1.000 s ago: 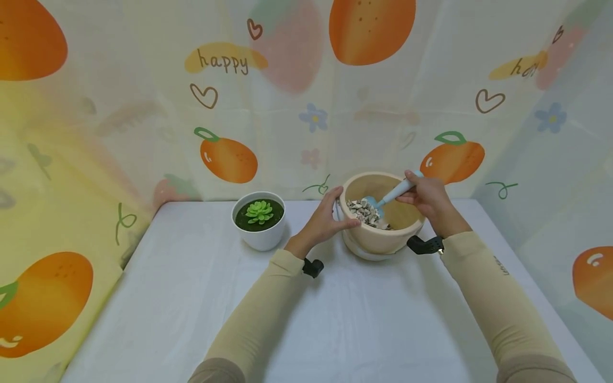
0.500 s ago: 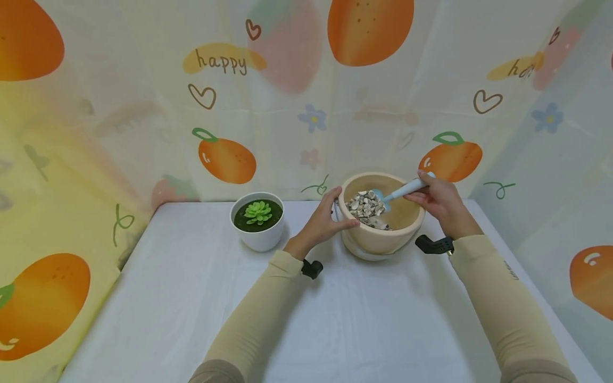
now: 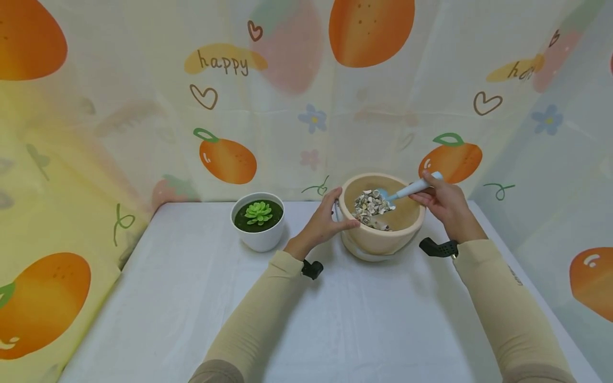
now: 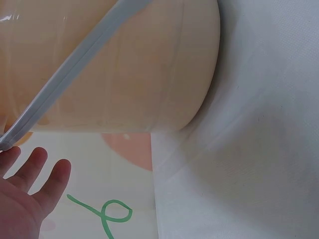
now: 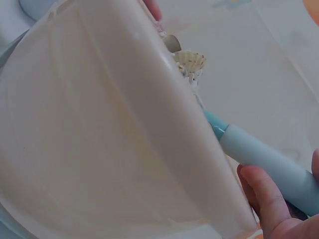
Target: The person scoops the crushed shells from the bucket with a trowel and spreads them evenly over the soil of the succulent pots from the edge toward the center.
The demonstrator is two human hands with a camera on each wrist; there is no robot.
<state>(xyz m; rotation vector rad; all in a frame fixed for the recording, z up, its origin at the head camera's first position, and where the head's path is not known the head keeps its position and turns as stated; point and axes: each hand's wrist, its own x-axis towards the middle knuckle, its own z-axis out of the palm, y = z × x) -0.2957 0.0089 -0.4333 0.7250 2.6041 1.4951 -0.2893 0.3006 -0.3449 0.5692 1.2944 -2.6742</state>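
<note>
In the head view a cream bucket [image 3: 383,236] with a grey carrying handle [image 4: 75,67] stands at the right rear of the table. My left hand [image 3: 322,221] holds its left side, thumb on the front rim and fingers spread round the back. My right hand [image 3: 447,207] grips the pale blue handle of a small shovel [image 3: 414,187] that slants down into the bucket. Small seashells [image 3: 371,205] are heaped over the blade, most of which they hide. From the right wrist, a ribbed shell [image 5: 191,60] shows just above the rim.
Left of the bucket, a white pot [image 3: 260,238] holds dark soil and a green succulent [image 3: 258,213]. A white cloth covers the table [image 3: 335,330]. Fruit-printed curtains [image 3: 287,138] close off the back and both sides.
The right hand has drawn the shovel rightward and a little up within the bucket, and shells now pile on its blade. My left hand keeps its place on the rim.
</note>
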